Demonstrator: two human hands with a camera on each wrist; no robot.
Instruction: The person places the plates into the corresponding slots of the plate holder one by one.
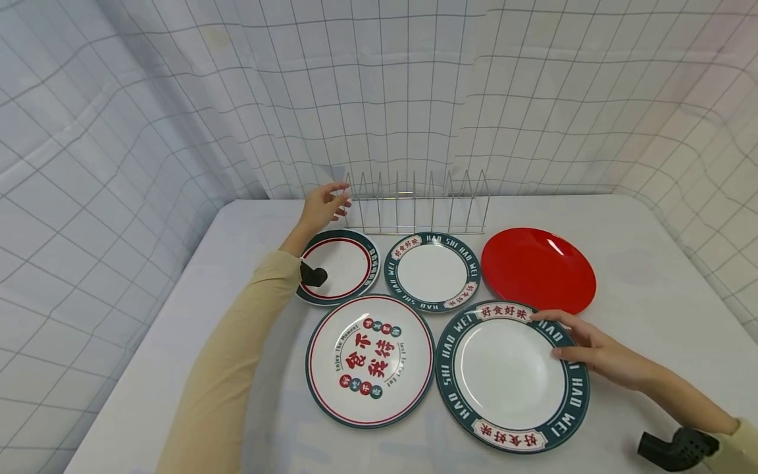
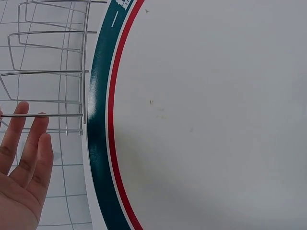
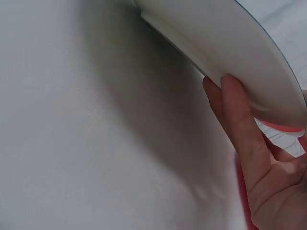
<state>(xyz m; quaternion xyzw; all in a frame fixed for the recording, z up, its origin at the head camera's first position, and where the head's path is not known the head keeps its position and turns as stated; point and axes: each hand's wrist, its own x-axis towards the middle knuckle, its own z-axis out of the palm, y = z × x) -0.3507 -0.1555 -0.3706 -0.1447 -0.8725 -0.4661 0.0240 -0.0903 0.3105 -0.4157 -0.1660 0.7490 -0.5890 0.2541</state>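
Note:
My left hand (image 1: 322,209) is at the left end of a wire dish rack (image 1: 414,195), its fingers (image 2: 36,148) round the end wire, thumb mostly cut off in the left wrist view. Below that wrist lies a small green-rimmed plate with a red ring (image 1: 340,266). My right hand (image 1: 606,352) grips the right rim of a large plate with a green lettered rim (image 1: 512,375). Two fingers (image 3: 240,115) press its white underside in the right wrist view, where the plate is tilted, with its near edge off the cloth.
A small green-rimmed plate (image 1: 432,271) lies before the rack, with a red plate (image 1: 539,270) to its right. Left of the large held plate is a white plate with red characters (image 1: 370,361). White checked cloth (image 1: 379,85) hangs behind the white table (image 1: 645,283).

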